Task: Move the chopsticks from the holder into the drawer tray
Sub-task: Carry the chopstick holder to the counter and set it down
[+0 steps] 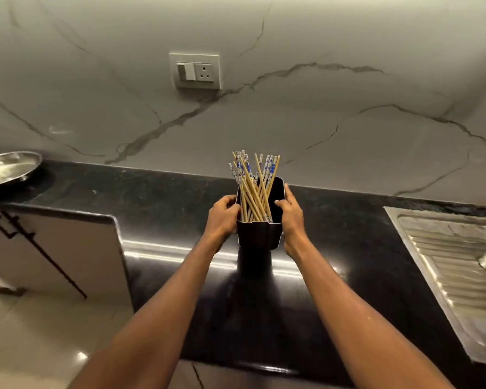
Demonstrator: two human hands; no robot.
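A black rectangular holder (260,234) stands on the dark countertop (157,203) in the middle of the view. Several wooden chopsticks (254,186) with blue-and-white patterned tops lean inside it and stick out above its rim. My left hand (223,217) clasps the holder's left wall, fingers curled over the rim. My right hand (291,217) presses against its right wall, with the thumb at the rim. No drawer or tray is in view.
A steel plate (9,168) lies at the far left of the counter. A steel sink drainboard (455,262) fills the right side. A wall socket (195,71) sits on the marble backsplash. A cabinet door (54,248) is below left.
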